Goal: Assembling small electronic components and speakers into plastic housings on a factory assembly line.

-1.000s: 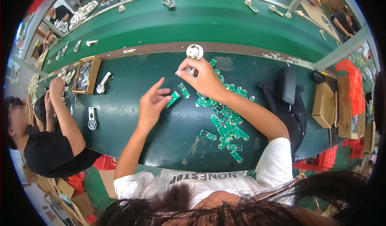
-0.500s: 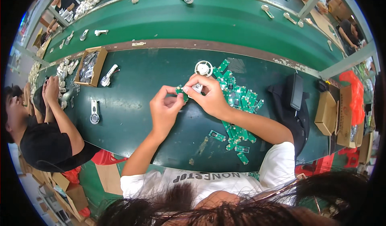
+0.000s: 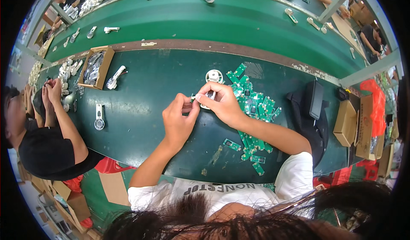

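1. Site: a dark green, glossy work table (image 3: 132,139) with scuffed patches; beyond its worn brown edging runs a lighter green strip (image 3: 171,24) carrying scattered white parts.
2. Left hand (image 3: 179,118): thumb and fingertips pinch a small green circuit board (image 3: 193,98), only partly visible between them. Pressure on it cannot be told.
3. Right hand (image 3: 220,105): fingers are closed around the handle of a white plastic device with a round, spoked head (image 3: 214,76); the head projects beyond the knuckles. The thumb tip meets the left fingertips at the board. Whether board and handle touch is hidden.
4. Handling, in this inspector's judgement: hold the board by its edges, off its components; support the handle firmly without squeezing the ring; align by sight before applying any force; check that no wire is trapped.
5. Just beside the right hand: a loose, overlapping heap of green circuit boards (image 3: 252,107). The forearm passes over part of it; a raised elbow would probably avoid dragging boards.
6. Farther left: a white handled unit with a round grey grille (image 3: 99,122) lies alone, well apart from an uncovered brown cardboard box (image 3: 101,80) of dark parts.
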A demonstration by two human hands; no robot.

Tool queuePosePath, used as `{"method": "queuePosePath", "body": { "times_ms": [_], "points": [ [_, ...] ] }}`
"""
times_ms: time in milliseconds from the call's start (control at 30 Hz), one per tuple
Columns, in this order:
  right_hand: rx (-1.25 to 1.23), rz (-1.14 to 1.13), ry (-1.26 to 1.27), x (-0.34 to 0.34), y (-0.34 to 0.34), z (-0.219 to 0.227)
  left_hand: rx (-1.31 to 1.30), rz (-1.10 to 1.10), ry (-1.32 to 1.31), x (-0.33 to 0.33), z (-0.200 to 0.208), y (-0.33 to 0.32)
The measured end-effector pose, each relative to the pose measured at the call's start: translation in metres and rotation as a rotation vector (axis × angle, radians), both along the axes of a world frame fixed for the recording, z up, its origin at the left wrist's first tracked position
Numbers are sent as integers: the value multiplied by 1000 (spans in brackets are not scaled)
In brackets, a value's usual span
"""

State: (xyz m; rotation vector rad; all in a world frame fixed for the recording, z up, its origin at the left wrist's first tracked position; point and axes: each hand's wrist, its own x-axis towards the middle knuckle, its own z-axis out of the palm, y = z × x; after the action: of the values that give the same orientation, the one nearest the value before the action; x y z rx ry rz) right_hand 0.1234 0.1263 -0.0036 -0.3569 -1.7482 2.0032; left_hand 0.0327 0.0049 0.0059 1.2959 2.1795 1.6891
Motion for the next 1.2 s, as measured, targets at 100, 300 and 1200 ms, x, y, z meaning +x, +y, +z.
{"method": "queuePosePath", "body": {
  "times_ms": [100,300,1200],
  "points": [
    [26,9,1,-2,-4,-2,-12,22,36,-4,-4,-3],
    [51,-41,-18,3,-6,-3,-15,33,191,0,-14,-1],
    [129,-93,-26,6,-1,-1,-21,55,272,3,-20,7]
  ]
}}
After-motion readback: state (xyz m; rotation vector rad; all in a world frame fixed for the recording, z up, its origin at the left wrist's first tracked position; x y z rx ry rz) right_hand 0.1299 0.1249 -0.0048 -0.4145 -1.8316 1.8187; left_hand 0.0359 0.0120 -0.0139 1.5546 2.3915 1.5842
